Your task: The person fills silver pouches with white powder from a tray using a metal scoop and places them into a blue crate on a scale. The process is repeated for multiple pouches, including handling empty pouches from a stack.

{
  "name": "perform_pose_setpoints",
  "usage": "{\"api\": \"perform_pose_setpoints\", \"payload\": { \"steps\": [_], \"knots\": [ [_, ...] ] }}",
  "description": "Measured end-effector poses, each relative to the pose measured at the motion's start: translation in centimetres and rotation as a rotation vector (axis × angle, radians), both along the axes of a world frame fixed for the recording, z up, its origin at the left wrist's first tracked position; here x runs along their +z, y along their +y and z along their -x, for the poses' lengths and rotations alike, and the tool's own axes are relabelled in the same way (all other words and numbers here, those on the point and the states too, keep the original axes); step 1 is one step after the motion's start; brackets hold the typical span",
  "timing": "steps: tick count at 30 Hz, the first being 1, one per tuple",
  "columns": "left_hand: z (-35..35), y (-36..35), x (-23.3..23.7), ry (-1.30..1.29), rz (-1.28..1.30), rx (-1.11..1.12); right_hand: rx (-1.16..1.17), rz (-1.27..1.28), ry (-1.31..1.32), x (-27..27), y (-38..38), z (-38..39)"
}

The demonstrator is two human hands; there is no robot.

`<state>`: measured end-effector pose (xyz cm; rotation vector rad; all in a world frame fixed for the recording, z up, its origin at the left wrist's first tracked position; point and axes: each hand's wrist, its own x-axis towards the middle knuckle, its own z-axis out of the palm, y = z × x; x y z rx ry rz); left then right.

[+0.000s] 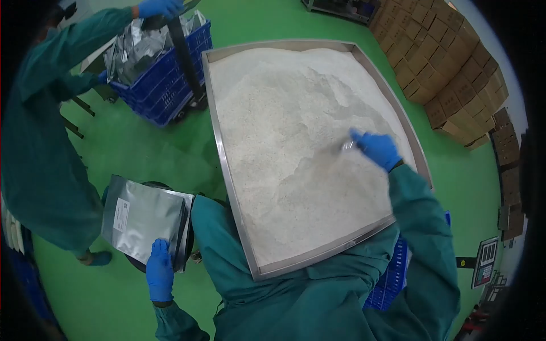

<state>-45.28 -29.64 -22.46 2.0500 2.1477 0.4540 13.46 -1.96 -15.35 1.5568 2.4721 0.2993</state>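
A wide metal tray (223, 153) in front of my body holds a large mound of off-white powder (273, 131). Over the right part of the powder, my right hand (378, 149) is closed around a small shiny scoop (348, 146), blurred by motion and mostly hidden by the fingers. To the left of the tray, a stack of flat silver foil pouches (151, 213) lies on a dark round support. My left hand (160, 273) has its fingers pressed together at the near edge of the top pouch; its thumb is hidden.
At upper left, a co-worker's gloved hand (162, 8) is by a cart handle, near a blue crate (156, 85) full of silver pouches. Cardboard boxes (438, 57) are stacked at right. A blue basket (389, 281) and a scale display (485, 261) are at lower right.
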Motion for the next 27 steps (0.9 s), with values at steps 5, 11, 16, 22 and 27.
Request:
{"api": "perform_pose_setpoints", "payload": {
  "steps": [5,11,16,22,27],
  "knots": [
    [1.5,-0.6,-0.4,-0.062,0.080,0.309,-0.064,-0.440,-0.076,3.2,7.3,-0.6],
    [1.7,1.3,0.8,-0.020,-0.066,0.277,-0.116,-0.028,0.139,-9.3,10.3,4.4],
    [2.9,0.8,7.4,0.288,0.091,0.451,-0.042,0.375,0.175,-12.4,0.4,8.5],
    [-5.0,2.9,19.3,0.426,-0.316,0.274,-0.101,0.449,0.454,-20.0,-6.6,3.8],
    [-13.7,11.4,17.9,0.320,-0.434,-0.044,-0.213,0.546,0.779,-9.4,-10.2,1.7]
  ]
}}
